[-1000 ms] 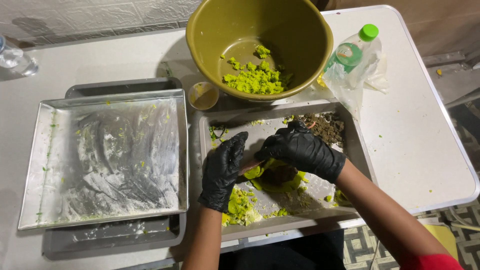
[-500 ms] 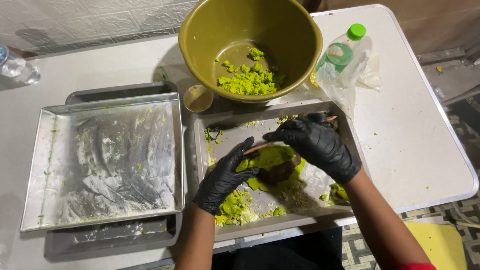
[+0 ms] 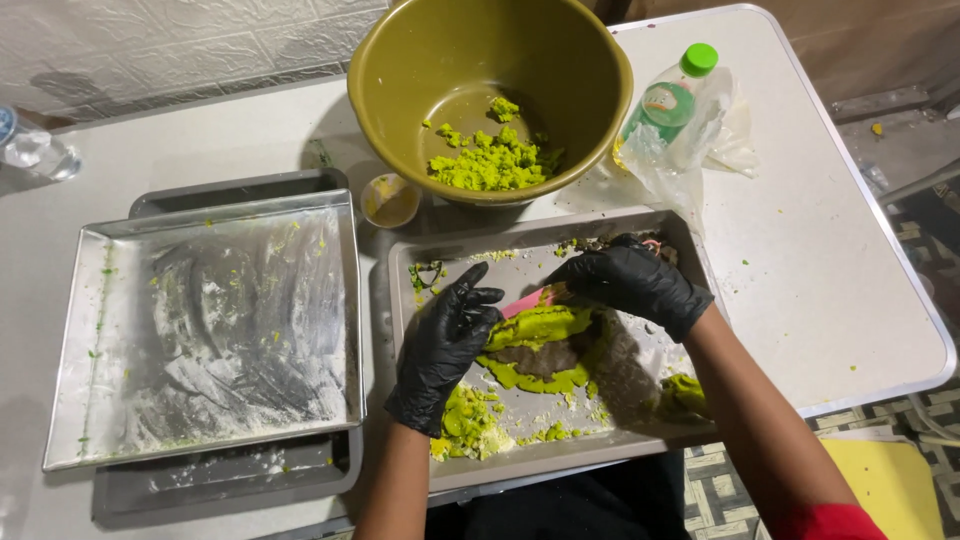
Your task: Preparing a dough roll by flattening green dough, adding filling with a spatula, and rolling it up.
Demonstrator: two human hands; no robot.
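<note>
Your right hand (image 3: 630,282), moved leftward since earlier, grips a pink scraper (image 3: 525,302) against the green dough (image 3: 540,326) in the tray (image 3: 410,320); your left hand (image 3: 445,345), fingers spread open, now steadies the dough's edge.

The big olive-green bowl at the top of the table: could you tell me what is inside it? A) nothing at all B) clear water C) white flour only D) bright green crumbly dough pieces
D: the bowl holds a heap of bright green crumbly pieces on its bottom, with no water or flour showing.
</note>
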